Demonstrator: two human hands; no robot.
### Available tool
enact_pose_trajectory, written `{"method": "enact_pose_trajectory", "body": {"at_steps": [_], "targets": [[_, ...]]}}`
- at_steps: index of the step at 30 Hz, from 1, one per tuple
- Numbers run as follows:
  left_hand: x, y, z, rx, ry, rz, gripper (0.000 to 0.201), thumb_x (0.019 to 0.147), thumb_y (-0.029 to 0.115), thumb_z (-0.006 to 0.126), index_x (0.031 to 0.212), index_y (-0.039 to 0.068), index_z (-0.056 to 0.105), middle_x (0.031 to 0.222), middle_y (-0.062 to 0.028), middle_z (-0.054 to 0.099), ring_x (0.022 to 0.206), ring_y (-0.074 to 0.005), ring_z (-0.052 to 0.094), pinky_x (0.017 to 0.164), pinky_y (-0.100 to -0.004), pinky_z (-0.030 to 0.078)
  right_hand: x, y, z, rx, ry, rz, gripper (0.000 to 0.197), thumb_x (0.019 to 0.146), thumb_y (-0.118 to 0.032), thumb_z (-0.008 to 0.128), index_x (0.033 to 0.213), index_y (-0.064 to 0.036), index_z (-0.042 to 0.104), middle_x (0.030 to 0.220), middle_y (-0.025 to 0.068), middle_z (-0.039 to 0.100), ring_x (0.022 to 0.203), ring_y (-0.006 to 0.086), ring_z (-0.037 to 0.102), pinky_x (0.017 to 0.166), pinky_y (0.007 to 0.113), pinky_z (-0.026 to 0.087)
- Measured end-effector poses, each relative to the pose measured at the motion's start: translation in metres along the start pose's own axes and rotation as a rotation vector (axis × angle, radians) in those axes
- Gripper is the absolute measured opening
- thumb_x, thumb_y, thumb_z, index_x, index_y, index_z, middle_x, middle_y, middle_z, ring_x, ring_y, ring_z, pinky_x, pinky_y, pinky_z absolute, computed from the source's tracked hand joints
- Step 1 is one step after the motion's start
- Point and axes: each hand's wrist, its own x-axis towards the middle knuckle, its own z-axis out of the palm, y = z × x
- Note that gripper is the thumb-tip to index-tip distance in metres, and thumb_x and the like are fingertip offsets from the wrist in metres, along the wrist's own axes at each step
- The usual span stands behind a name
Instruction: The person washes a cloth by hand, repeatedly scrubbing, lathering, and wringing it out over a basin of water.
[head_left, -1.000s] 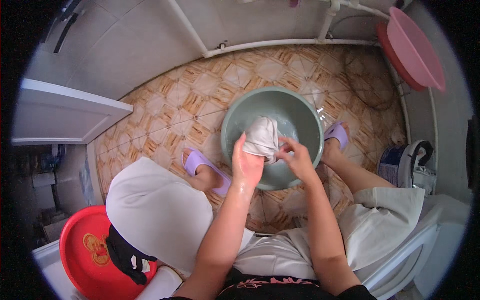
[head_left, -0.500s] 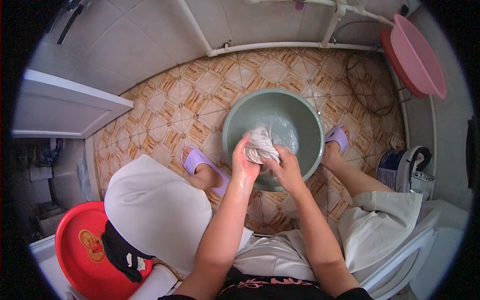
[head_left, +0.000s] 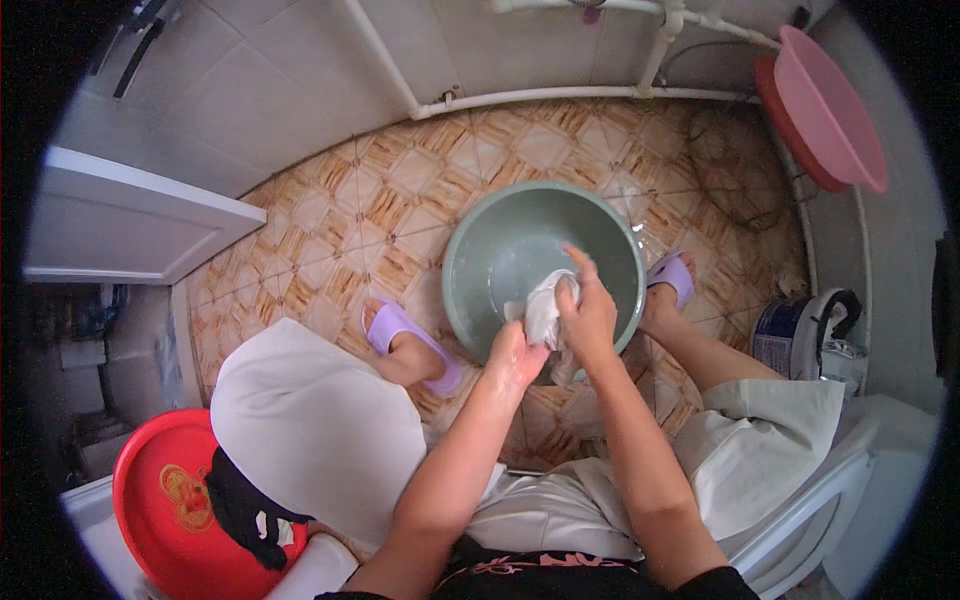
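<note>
A wet white cloth (head_left: 541, 312) is bunched between my two hands over the near part of a round grey-green basin (head_left: 462, 225). My left hand (head_left: 519, 352) grips it from the left and below, its fingers mostly hidden by the fabric. From the right my right hand (head_left: 592, 318) presses the cloth with its thumb, one finger sticking out toward the far side. A loose end of the cloth hangs below the right hand near the rim. The basin stands on the tiled floor (head_left: 405, 180) between my feet.
To my left is a red basin (head_left: 150, 500) holding a black garment (head_left: 245, 505). A white door panel (head_left: 140, 220) juts in at left. Pink basin (head_left: 835, 110) leans at the far right wall, above a blue-and-white container (head_left: 790, 335). White pipes (head_left: 560, 97) run along the wall.
The twisted cloth is now a smaller, looser bundle. My left hand has moved right and nearer to me, and my right hand has turned and risen over the cloth.
</note>
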Motion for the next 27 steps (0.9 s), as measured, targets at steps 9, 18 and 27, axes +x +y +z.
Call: {"method": "enact_pose_trajectory", "body": {"at_steps": [9,18,27], "targets": [[0.001,0.0,0.009,0.041,0.147,0.131,0.031,0.089,0.016,0.039,0.116,0.003,0.047,0.114,-0.0103,0.053,0.106,-0.021,0.051,0.091,-0.0348,0.042,0.002,-0.01,0.017,-0.258,-0.109,-0.003,0.014,0.077,-0.022,0.055,0.081,-0.0084,0.058,0.072,0.0142,0.056,0.07,0.0335,0.057,0.064,0.038,0.045],[-0.003,0.036,-0.005,-0.248,-0.771,-0.154,0.035,0.078,0.0,0.045,0.113,-0.003,0.048,0.11,-0.0129,0.055,0.103,-0.0256,0.054,0.091,-0.0353,0.042,-0.036,-0.027,0.014,0.016,-0.097,-0.256,0.017,0.077,-0.024,0.053,0.083,-0.0097,0.061,0.075,0.0167,0.059,0.072,0.0325,0.059,0.066,0.042,0.045],[-0.028,0.052,0.052,0.147,-0.246,0.281,0.06,0.065,-0.01,0.046,0.124,-0.003,0.04,0.118,-0.0142,0.051,0.109,-0.0256,0.051,0.094,-0.0371,0.04,0.027,-0.025,-0.051,0.875,-0.286,0.179,0.03,0.073,-0.027,0.067,0.096,-0.0086,0.06,0.109,0.008,0.058,0.1,0.0183,0.054,0.084,0.03,0.042]]}}
